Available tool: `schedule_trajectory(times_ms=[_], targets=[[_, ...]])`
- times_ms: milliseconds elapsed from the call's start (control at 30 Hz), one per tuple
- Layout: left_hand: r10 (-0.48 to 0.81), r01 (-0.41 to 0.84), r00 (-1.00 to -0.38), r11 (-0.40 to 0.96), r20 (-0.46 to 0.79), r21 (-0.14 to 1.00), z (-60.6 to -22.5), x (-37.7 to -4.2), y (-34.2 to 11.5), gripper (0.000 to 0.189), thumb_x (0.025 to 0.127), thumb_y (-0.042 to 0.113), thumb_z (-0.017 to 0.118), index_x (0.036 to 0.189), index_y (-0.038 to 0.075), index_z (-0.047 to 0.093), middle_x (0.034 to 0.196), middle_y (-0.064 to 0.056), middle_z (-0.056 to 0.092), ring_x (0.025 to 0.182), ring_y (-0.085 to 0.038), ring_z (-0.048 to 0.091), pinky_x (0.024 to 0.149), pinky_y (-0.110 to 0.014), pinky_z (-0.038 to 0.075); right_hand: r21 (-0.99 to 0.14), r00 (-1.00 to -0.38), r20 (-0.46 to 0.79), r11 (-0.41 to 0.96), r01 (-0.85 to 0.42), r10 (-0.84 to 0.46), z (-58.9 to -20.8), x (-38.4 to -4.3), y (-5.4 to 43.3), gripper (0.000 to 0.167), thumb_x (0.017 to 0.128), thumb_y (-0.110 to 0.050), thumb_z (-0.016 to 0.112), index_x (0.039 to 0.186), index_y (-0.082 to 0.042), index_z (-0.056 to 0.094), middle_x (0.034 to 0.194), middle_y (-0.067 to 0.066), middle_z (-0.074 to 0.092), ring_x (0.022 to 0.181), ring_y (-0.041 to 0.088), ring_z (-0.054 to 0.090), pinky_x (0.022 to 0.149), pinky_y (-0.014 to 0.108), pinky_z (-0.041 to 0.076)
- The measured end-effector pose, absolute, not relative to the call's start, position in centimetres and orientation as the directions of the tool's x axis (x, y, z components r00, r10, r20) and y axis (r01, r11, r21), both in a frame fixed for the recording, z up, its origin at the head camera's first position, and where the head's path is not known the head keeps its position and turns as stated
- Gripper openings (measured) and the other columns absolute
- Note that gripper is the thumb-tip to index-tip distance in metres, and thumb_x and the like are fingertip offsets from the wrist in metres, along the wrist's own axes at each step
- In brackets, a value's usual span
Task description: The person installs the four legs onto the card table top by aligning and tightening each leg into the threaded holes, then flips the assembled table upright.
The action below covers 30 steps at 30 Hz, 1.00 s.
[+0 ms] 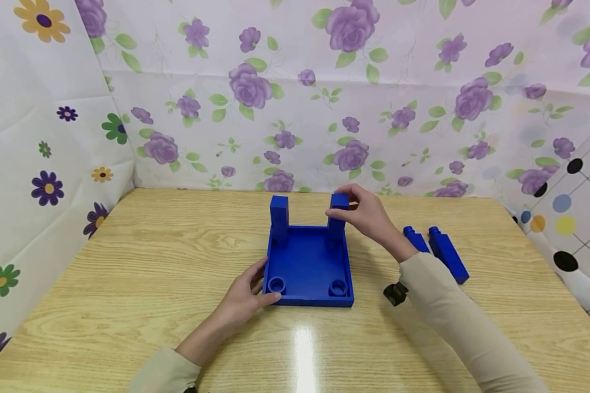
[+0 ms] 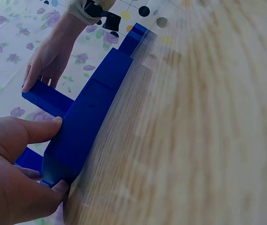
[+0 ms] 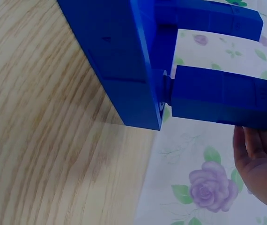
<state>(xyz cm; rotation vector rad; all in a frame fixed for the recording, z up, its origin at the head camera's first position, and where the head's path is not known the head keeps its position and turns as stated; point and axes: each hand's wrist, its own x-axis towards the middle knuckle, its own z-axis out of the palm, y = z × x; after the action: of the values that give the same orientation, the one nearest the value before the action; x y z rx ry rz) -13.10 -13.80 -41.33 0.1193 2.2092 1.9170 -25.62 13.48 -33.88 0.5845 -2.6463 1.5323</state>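
Observation:
A square blue panel (image 1: 307, 267) with a raised rim lies on the table, two round sockets showing at its near corners. My left hand (image 1: 243, 295) grips its near left corner, the thumb over the rim. At the far right corner stands a blue square leg (image 3: 222, 96), its narrow neck at the socket in the right wrist view. The fingers and thumb of my right hand (image 1: 366, 210) pinch this leg near its top. Another blue leg (image 1: 279, 218) stands upright at the far left corner.
Two loose blue legs (image 1: 449, 256) with round necks lie to the right, partly behind the right forearm. The wooden table (image 1: 177, 240) meets a flowered cloth (image 1: 295, 125) at its back edge. A small black camera (image 1: 395, 293) hangs at the right wrist.

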Motion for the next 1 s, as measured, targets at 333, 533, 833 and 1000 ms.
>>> schedule_trajectory(times_ms=[333, 533, 833, 1000], targets=[[0.204, -0.078, -0.973, 0.139, -0.105, 0.987, -41.3, -13.1, -13.8, 0.079, 0.085, -0.007, 0.069, 0.151, -0.002, 0.025, 0.150, -0.027, 0.030, 0.138, -0.040, 0.028, 0.104, -0.041, 0.040, -0.934, -0.860, 0.108, 0.245, -0.260, -0.499, -33.6, -27.2, 15.7, 0.054, 0.094, -0.025, 0.066, 0.142, -0.010, 0.047, 0.140, 0.010, 0.051, 0.135, 0.023, 0.038, 0.111, 0.047, 0.032], [0.203, -0.076, -0.974, 0.133, -0.102, 0.988, -41.4, -13.1, -13.9, 0.079, 0.085, -0.007, 0.068, 0.151, -0.002, 0.024, 0.150, -0.026, 0.030, 0.138, -0.041, 0.029, 0.104, -0.041, 0.041, -0.987, -0.774, 0.049, 0.086, -0.133, -0.631, -33.5, -28.2, 16.8, 0.059, 0.096, -0.010, 0.060, 0.149, -0.003, 0.034, 0.150, 0.015, 0.038, 0.142, 0.024, 0.025, 0.116, 0.045, 0.021], [0.204, -0.077, -0.974, 0.127, -0.102, 0.989, -41.4, -13.1, -13.8, 0.079, 0.085, -0.008, 0.068, 0.151, -0.002, 0.024, 0.150, -0.027, 0.029, 0.137, -0.041, 0.028, 0.102, -0.040, 0.042, -0.997, -0.726, 0.013, 0.049, -0.065, -0.687, -33.1, -28.8, 16.7, 0.059, 0.091, 0.001, 0.063, 0.145, 0.001, 0.040, 0.148, 0.020, 0.040, 0.132, 0.026, 0.043, 0.105, 0.033, 0.042], [0.203, -0.075, -0.974, 0.124, -0.099, 0.989, -41.3, -13.0, -13.9, 0.078, 0.085, -0.009, 0.067, 0.151, -0.003, 0.024, 0.150, -0.028, 0.029, 0.137, -0.042, 0.029, 0.102, -0.041, 0.042, -0.996, -0.739, 0.010, 0.056, -0.065, -0.673, -33.2, -28.7, 16.7, 0.056, 0.090, 0.000, 0.066, 0.142, 0.004, 0.044, 0.142, 0.023, 0.045, 0.127, 0.027, 0.049, 0.102, 0.034, 0.045]])
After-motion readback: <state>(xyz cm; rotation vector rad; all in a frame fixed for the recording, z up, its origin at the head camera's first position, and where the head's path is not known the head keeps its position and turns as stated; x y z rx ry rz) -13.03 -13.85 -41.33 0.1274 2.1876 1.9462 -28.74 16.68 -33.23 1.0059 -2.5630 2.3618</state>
